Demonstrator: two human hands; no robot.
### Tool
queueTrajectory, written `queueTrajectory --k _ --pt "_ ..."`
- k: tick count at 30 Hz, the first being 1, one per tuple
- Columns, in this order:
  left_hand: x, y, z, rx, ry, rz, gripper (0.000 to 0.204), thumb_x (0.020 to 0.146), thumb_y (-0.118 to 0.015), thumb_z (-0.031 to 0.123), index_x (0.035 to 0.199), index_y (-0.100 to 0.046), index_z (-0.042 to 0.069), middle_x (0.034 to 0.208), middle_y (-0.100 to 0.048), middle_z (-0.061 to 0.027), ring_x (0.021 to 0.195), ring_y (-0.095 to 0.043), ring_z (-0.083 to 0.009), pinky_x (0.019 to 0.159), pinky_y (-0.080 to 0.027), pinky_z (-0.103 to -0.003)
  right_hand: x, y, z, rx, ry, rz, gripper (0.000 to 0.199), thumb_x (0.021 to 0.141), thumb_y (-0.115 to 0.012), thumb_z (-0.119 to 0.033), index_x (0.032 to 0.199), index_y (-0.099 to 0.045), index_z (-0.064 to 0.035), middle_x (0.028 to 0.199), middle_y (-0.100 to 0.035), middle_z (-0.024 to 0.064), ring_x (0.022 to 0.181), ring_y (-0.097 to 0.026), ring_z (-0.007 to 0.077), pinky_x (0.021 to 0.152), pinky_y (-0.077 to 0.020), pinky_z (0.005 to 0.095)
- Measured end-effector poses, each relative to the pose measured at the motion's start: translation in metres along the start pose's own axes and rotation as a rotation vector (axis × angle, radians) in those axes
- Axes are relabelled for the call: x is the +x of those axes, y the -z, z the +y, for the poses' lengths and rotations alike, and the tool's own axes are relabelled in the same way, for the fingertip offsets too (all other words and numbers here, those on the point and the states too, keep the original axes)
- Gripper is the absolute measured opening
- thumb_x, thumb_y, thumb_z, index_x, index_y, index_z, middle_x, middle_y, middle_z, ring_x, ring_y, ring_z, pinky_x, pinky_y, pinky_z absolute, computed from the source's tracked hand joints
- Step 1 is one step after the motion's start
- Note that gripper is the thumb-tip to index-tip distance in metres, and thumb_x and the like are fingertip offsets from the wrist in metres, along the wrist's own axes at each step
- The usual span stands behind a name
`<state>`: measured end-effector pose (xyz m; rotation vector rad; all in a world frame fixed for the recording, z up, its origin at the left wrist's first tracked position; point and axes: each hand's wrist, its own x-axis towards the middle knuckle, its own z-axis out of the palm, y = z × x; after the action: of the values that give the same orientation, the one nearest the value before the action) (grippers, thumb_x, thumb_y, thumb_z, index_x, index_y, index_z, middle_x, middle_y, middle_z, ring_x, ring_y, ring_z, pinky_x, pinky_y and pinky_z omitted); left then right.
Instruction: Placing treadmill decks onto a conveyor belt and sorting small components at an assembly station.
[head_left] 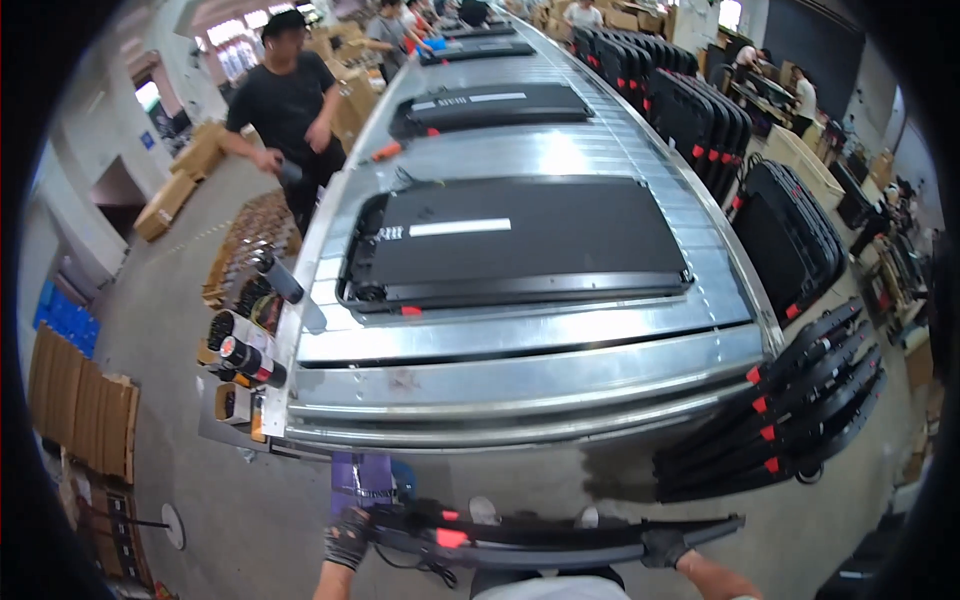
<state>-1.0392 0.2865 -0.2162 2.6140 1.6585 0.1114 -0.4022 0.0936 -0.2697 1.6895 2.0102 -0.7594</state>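
My left hand (346, 537), in a dark glove with bare fingertips, is closed on the left end of a flat black treadmill (560, 543). The treadmill is tilted on edge in front of my body and has red pieces near its left end. At its right end my gloved right hand (664, 548) grips the rim. A dark cable (435, 572) hangs below the left part. Beyond it, another black treadmill (560, 235) with a white stripe lies flat on the metal roller conveyor (520, 385).
More treadmills (500, 103) lie farther up the conveyor. Upright black treadmills (790, 410) lean in rows along its right side. Spray cans (250, 360) and small boxes stand at its left edge. A co-worker (287, 110) stands on the left. A purple box (362, 480) sits under the near end.
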Motion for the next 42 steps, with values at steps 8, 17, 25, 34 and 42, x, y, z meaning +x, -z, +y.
queueTrajectory --k 8,17,25,34,42 --pt "0.043 0.075 -0.190 0.415 0.174 0.057 0.030 0.087 -0.055 0.020 0.115 -0.055 0.009 0.111 -0.062 -0.0188 0.093 -0.062 -0.0364 0.077 -0.050 -0.050 0.028 0.277 -0.113 0.098 0.257 0.260 0.065 0.072 -0.067 -0.067 0.080 -0.063 -0.0024 0.079 -0.065 0.0189 0.076 -0.066 0.0368 0.068 -0.0533 0.0460" --pt "0.270 0.185 -0.192 0.035 0.125 -0.044 0.013 0.074 -0.060 0.006 0.086 -0.064 0.010 0.088 -0.065 -0.0183 0.086 -0.064 -0.0384 0.076 -0.051 -0.047 0.139 0.460 -0.030 -0.126 0.173 0.334 0.075 0.074 -0.061 -0.073 0.080 -0.062 0.0018 0.067 -0.062 0.0229 0.068 -0.064 0.0411 0.066 -0.0520 0.0459" --pt "0.343 0.060 -0.172 -0.026 0.373 0.377 0.048 0.083 -0.063 0.011 0.129 -0.052 0.004 0.120 -0.058 -0.0235 0.113 -0.056 -0.0388 0.096 -0.045 -0.045 0.355 0.431 0.037 0.061 -0.036 0.776 0.051 0.084 -0.064 -0.048 0.105 -0.062 -0.0008 0.108 -0.063 0.0229 0.107 -0.059 0.0382 0.092 -0.0452 0.0460" --pt "0.033 -0.028 0.050 -1.342 0.952 -0.690 0.035 0.093 -0.060 0.041 0.105 -0.062 0.008 0.105 -0.063 -0.0111 0.091 -0.063 -0.0268 0.073 -0.052 -0.042 0.130 0.186 -0.088 1.187 -0.153 -0.191 0.049 0.095 -0.053 -0.049 0.079 -0.065 -0.0053 0.066 -0.063 0.0038 0.065 -0.062 0.0116 0.067 -0.0504 0.0285" --pt "0.059 -0.188 0.059 -2.417 1.020 -0.205 0.054 0.090 -0.060 0.054 0.118 -0.059 0.008 0.109 -0.065 -0.0116 0.101 -0.062 -0.0275 0.082 -0.053 -0.040 0.100 0.056 -0.029 2.157 -0.696 0.559 0.092 0.085 -0.045 -0.076 0.146 -0.031 -0.0081 0.140 -0.045 0.0218 0.120 -0.052 0.0364 0.097 -0.0444 0.0476"
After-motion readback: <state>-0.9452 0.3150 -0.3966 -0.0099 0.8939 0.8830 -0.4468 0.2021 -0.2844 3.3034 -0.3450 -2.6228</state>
